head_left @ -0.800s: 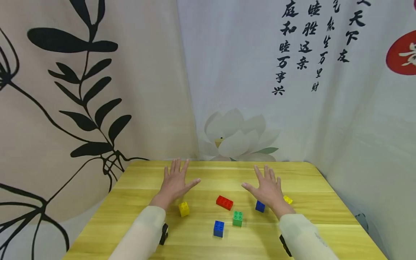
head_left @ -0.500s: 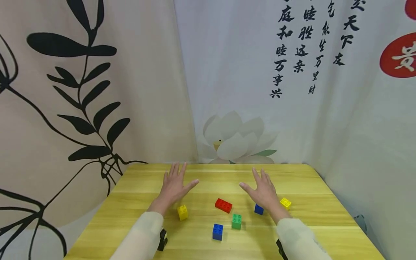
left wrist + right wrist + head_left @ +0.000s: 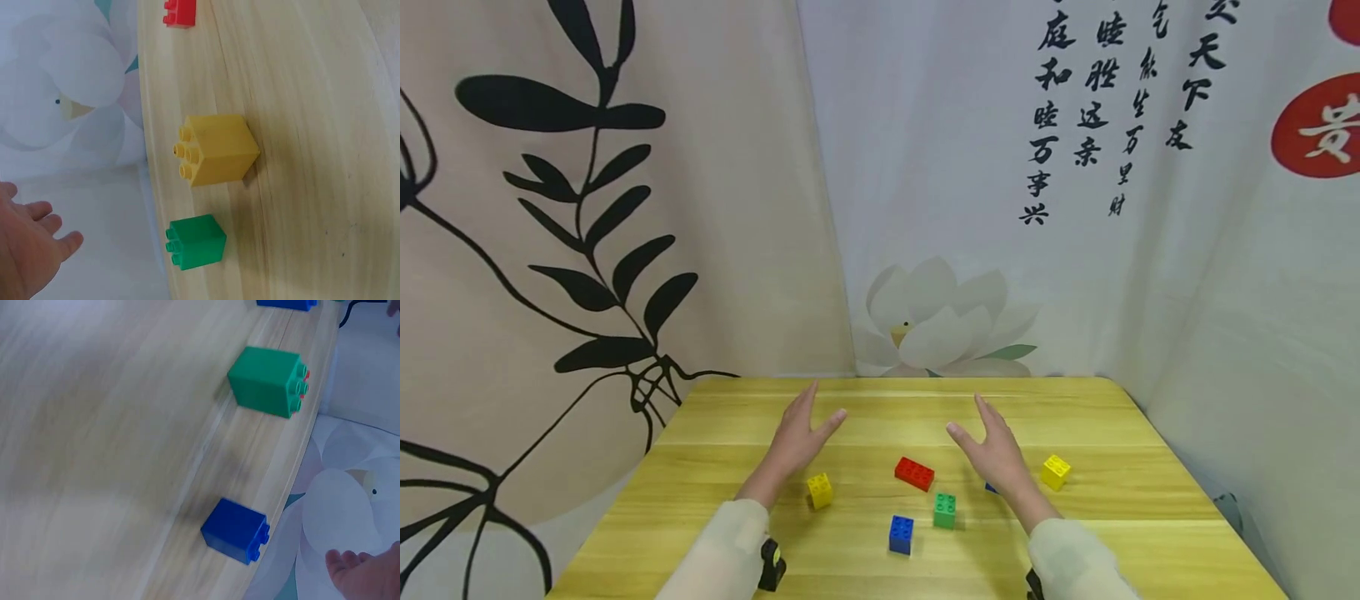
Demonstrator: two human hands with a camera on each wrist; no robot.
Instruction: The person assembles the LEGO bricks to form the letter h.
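My left hand (image 3: 796, 437) is held out over the left half of the table, fingers extended and thumb apart, holding nothing. Near its forearm sits a yellow toy brick (image 3: 820, 491). My right hand (image 3: 998, 457) reaches out the same way on the right, its forearm partly covering a blue brick (image 3: 235, 530). Another yellow brick (image 3: 1056, 472) lies just right of that forearm. Between the arms are a red brick (image 3: 914, 473), a green brick (image 3: 945, 511) and a nearer blue brick (image 3: 901, 534). The left wrist view also shows a green brick (image 3: 197, 241) beside the yellow one.
The wooden table (image 3: 850, 575) ends at a far edge against a printed curtain (image 3: 737, 208) with leaves, a lotus and writing. Black bands (image 3: 771, 565) sit at the wrists below pale sleeves (image 3: 722, 546).
Both hands have turned from spread, palm-down poses toward palms facing each other, and have drawn slightly inward. More of the right yellow brick shows, less of the blue one beside it.
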